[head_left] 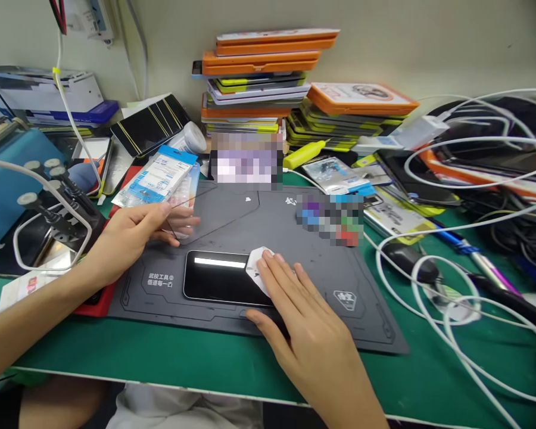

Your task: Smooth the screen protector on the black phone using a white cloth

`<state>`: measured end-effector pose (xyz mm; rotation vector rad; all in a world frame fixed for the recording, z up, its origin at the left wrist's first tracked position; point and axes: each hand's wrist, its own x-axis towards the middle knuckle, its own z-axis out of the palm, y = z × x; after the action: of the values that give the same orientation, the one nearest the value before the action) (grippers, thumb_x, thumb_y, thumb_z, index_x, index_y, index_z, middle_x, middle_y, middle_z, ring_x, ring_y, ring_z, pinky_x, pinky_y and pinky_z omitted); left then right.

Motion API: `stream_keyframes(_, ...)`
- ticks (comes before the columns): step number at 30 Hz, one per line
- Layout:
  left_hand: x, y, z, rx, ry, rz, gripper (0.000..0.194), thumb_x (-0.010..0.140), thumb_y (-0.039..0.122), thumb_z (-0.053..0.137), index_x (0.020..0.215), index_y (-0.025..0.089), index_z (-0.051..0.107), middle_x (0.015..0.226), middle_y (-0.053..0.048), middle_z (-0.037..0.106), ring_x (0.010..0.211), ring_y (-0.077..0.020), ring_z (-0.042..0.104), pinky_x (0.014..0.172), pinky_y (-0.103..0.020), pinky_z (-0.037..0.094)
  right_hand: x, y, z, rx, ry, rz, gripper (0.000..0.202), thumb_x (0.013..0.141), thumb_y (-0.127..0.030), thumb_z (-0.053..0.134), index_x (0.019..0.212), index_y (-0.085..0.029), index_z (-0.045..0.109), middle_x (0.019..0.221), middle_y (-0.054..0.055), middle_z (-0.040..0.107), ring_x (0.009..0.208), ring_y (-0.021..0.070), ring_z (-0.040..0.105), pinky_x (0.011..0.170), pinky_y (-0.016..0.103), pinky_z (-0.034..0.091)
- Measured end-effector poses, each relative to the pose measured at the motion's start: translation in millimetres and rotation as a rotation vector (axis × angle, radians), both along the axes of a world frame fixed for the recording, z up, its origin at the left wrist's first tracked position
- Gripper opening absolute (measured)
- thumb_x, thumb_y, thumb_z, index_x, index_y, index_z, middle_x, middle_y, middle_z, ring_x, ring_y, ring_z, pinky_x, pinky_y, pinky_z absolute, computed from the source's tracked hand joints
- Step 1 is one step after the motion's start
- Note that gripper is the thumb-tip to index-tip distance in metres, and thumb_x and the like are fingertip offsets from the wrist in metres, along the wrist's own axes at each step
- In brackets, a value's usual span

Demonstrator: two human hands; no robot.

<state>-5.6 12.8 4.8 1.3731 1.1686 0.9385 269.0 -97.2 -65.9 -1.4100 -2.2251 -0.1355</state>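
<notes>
A black-screened phone (223,285) with a pale frame lies face up on the grey work mat (232,223), a bright light reflected near its top edge. My right hand (301,319) presses a folded white wipe (255,265) onto the phone's right end, fingers together and thumb along the near edge. To the left, above the mat, my left hand (138,238) pinches a clear screen protector (214,217) with a thin dark border. Its transparent sheet extends right over the mat, and its exact outline is hard to make out.
Stacked orange and yellow boxes (259,62) stand against the wall. Blue-and-white packets (158,176) lie behind my left hand, near a black fixture with knobs (60,202). Looping white cables (433,322) and a yellow bottle (304,155) occupy the right side and back.
</notes>
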Motion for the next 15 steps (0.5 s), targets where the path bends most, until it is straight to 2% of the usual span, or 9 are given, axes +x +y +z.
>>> stream_keyframes(4, 0.0, 0.3, -1.1, 0.046, -0.079, 0.049, 0.045, 0.105, 0.056, 0.065, 0.12, 0.017, 0.083, 0.131, -0.013, 0.08, 0.119, -0.0308, 0.077, 0.092, -0.038, 0.068, -2.9, -15.9, 2.5, 0.07, -0.007, 0.024, 0.052, 0.112, -0.035, 0.055, 0.155, -0.005, 0.055, 0.159, 0.013, 0.06, 0.155, 0.0229, 0.05, 0.135, 0.041, 0.033)
stream_keyframes(8, -1.0, 2.9, -1.9, 0.052, -0.131, 0.086, 0.044, 0.107, 0.053, 0.064, 0.122, 0.016, 0.082, 0.132, -0.014, 0.079, 0.118, -0.0295, 0.078, 0.091, -0.036, 0.067, -9.8, -27.8, 3.7, 0.133, -0.073, -0.017, 0.054, 0.11, -0.037, 0.061, 0.148, 0.0, 0.06, 0.152, 0.018, 0.065, 0.148, 0.0271, 0.058, 0.134, 0.041, 0.035)
stream_keyframes(11, -2.5, 4.9, -2.9, 0.082, -0.16, 0.128, 0.042, 0.107, 0.052, 0.063, 0.123, 0.018, 0.081, 0.131, -0.013, 0.08, 0.12, -0.029, 0.077, 0.091, -0.035, 0.066, -16.3, -14.8, 5.1, 0.121, -0.094, -0.049, 0.056, 0.112, -0.042, 0.055, 0.149, 0.0, 0.059, 0.154, 0.018, 0.064, 0.142, 0.0294, 0.064, 0.129, 0.044, 0.043)
stream_keyframes(15, -3.1, 5.3, -3.7, 0.102, -0.176, 0.159, 0.041, 0.106, 0.052, 0.064, 0.124, 0.018, 0.08, 0.131, -0.013, 0.08, 0.122, -0.0301, 0.076, 0.092, -0.037, 0.066, -25.8, 4.6, 7.2, 0.068, -0.1, -0.091, 0.063, 0.113, -0.049, 0.047, 0.153, 0.0, 0.055, 0.157, 0.018, 0.06, 0.144, 0.0338, 0.062, 0.12, 0.051, 0.054)
